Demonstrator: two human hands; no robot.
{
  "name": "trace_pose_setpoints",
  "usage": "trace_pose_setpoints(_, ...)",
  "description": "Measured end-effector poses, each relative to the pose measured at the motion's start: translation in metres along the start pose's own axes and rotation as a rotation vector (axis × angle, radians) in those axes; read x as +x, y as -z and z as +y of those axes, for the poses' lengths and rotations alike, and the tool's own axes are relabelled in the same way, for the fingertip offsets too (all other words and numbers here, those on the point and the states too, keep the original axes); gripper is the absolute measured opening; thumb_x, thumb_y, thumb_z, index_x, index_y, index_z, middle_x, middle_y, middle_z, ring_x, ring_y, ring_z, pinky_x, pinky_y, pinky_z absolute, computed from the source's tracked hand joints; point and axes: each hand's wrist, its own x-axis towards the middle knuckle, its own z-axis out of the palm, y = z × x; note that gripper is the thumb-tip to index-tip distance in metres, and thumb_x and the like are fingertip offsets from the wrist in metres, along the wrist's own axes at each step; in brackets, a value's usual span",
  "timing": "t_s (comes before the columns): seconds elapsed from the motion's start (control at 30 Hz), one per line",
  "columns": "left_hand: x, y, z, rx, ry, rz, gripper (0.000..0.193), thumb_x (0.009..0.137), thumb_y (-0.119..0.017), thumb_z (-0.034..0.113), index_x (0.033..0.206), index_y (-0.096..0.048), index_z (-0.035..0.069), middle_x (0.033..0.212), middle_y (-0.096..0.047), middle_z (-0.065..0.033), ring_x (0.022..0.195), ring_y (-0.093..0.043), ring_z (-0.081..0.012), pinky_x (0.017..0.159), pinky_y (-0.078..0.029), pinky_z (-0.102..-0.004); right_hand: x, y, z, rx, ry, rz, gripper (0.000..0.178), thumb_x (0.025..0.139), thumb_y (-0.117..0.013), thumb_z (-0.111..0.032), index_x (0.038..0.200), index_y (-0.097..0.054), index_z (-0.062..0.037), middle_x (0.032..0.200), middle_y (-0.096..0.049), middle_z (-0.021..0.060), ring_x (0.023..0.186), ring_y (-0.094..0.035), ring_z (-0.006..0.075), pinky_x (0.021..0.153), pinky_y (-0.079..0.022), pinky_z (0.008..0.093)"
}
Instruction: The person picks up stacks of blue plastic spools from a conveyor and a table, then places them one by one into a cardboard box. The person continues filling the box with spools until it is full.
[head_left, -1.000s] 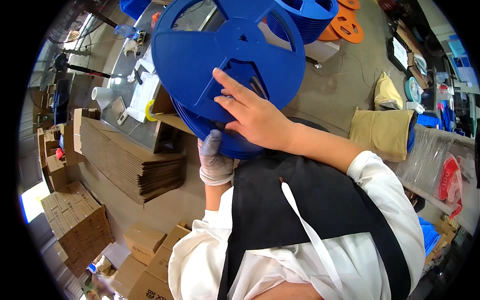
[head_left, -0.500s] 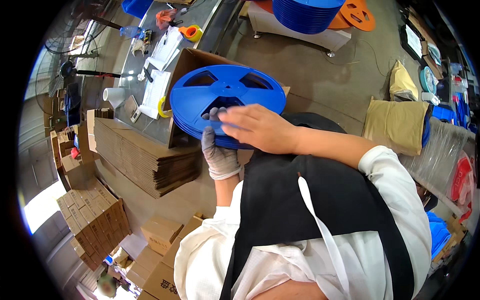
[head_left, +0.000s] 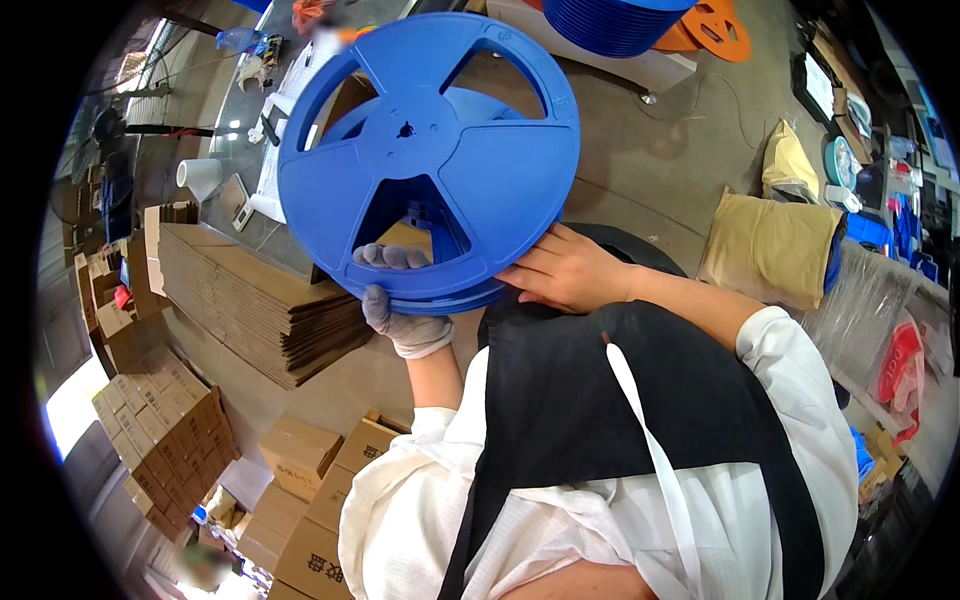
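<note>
A large blue plastic reel (head_left: 505,185) with wide cut-out windows is tilted up toward me, its flat face showing. My left hand (head_left: 400,300), in a grey glove, grips its lower rim, fingers through the lower window and thumb outside. More blue reels (head_left: 490,104) lie behind and below it, seen through the windows and past the lower edge. My bare right hand (head_left: 570,270) is at the lower right rim, fingers together against the reel edges; some fingertips are hidden by the rim. Part of a brown carton shows through a window.
Flattened cardboard (head_left: 250,300) is stacked at left, beside a grey table (head_left: 235,130) with papers and a white roll (head_left: 199,178). Sealed cartons (head_left: 330,510) stand lower left. Blue reels (head_left: 610,25) and an orange reel (head_left: 720,28) sit on a white stand (head_left: 600,66). A tan sack (head_left: 765,250) lies at right.
The top reel has been raised and tilted toward me, away from the reels beneath. My right hand has moved from above the reel to its lower right rim. The view has shifted slightly.
</note>
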Motion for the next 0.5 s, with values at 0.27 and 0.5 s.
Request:
trace_pose_setpoints(0.27,0.011,-0.011,0.001,-0.080,0.115,-0.200,0.041,0.079,-0.063,0.004,0.117,-0.051,0.010,0.111,-0.063,-0.0052,0.100,-0.062,-0.0238,0.092,-0.047,-0.0428,0.037,0.009,-0.001,0.291,-0.121,-0.138,0.048,0.083,-0.065,-0.024,0.128,-0.051,-0.0126,0.130,-0.050,0.0111,0.121,-0.047,0.0304,0.100,-0.039,0.0416)
trace_pose_setpoints(0.5,0.022,-0.016,-0.007,0.039,0.186,-0.202,0.044,0.081,-0.066,0.011,0.121,-0.047,0.010,0.106,-0.062,-0.0041,0.095,-0.058,-0.0222,0.092,-0.043,-0.0439,0.038,0.012,0.006,0.235,0.002,-0.160,0.040,0.076,-0.068,-0.014,0.114,-0.057,-0.0042,0.119,-0.054,0.0136,0.111,-0.053,0.0308,0.095,-0.042,0.0388)
